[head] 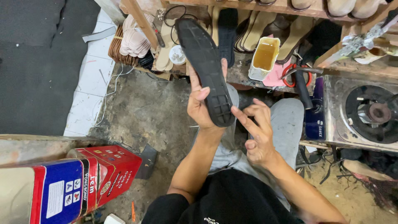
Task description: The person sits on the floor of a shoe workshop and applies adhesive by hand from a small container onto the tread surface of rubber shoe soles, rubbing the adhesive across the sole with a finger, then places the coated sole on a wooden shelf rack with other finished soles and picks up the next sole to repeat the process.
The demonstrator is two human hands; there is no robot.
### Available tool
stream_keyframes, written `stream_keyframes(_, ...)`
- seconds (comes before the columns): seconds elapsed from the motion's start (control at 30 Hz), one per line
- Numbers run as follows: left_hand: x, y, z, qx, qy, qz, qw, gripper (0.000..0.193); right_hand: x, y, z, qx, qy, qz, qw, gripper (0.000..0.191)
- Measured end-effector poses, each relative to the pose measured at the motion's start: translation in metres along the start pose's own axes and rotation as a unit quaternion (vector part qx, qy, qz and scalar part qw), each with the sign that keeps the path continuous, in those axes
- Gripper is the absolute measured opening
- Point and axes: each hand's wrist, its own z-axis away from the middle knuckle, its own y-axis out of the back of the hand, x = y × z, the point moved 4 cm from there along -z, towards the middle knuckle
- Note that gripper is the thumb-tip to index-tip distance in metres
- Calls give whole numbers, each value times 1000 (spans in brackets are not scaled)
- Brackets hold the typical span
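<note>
1. the workbench [248, 74] is running across the top, cluttered from edge to edge, and the person is sitting on the dirty floor in front of it, knees up in grey trousers.
2. a burner stove [365, 112] is standing at the bench's right end, and a red and blue carton [83, 182] is lying on the floor at the lower left.
3. the black shoe sole [205, 68] is being held up over the lap, tread facing the camera, heel end low and toe end pointing up toward the bench's front edge.
4. the left hand [201, 105] is gripping the sole at the heel, thumb lying across the tread and fingers wrapping behind it. holding it lower on the palm would probably be steadying it better.
5. the right hand [257, 132] is working open, holding nothing, its index finger stretching out and touching the heel's edge. i'd judge it is checking or pressing that rim, so slow, even pressure along the edge seems wise.
6. a white container of amber liquid [264, 57], likely glue, is sitting near the bench's front edge just above the hands, with red-handled scissors [295, 74] beside it.
</note>
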Motion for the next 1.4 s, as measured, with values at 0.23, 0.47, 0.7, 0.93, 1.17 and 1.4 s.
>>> stream_keyframes(0.23, 6, -1, 6, 11, -202, -179, 963, 106, -13, -3, 6, 13, -32, -27, 999, 87)
stream_keyframes(0.47, 3, 0, 22, -9, -273, -361, 892, 105, -3, 6, 10, 78, -117, -278, 950, 72)
stream_keyframes(0.7, -9, 49, 29, 26, -9, -44, 999, 54, 83, -2, -7, -6, -369, -540, 756, 94)
stream_keyframes(0.93, -8, 90, 55, 89, 325, 170, 926, 67, 223, -14, -29, -56, -317, -50, 946, 49)
stream_keyframes(1.17, 19, 61, 62, 68, 291, 140, 944, 78, 257, -14, -42, -67, -47, 381, 921, 46)
stream_keyframes(1.4, 29, 33, 52, 57, 289, 186, 937, 86, 148, 24, -38, -45, -208, 1, 977, 66)
